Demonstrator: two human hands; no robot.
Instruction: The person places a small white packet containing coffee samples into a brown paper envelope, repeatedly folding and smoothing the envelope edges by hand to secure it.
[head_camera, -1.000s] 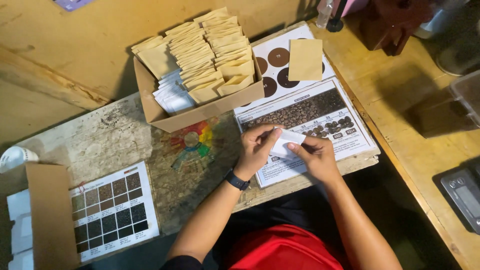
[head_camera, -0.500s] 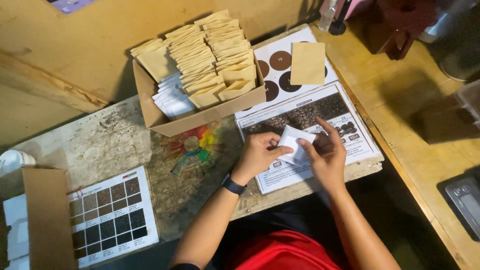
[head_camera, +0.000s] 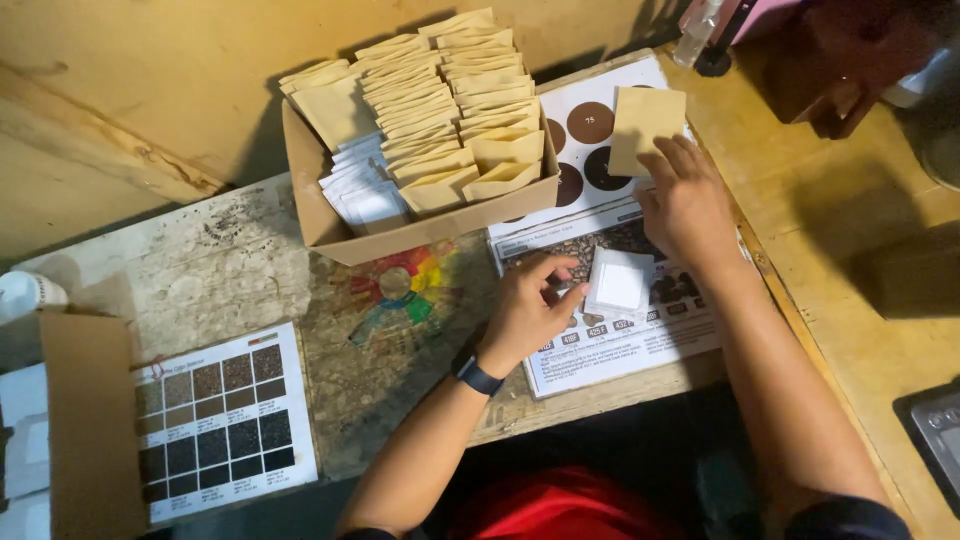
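Beside the cardboard box (head_camera: 420, 232) of envelopes, our left hand (head_camera: 525, 310) pinches a white sachet (head_camera: 619, 283) steady on the printed chart (head_camera: 620, 340); our right hand (head_camera: 685, 205), fingers spread, touches a tan envelope (head_camera: 645, 128).

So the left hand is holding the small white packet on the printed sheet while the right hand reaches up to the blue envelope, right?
Not quite: the envelope is tan, not blue, as the head view shows. The left hand does hold the small white packet on the printed sheet, and the right hand reaches to that envelope.

Cardboard box (head_camera: 420, 228) hides part of the brown-circle chart (head_camera: 590, 125)
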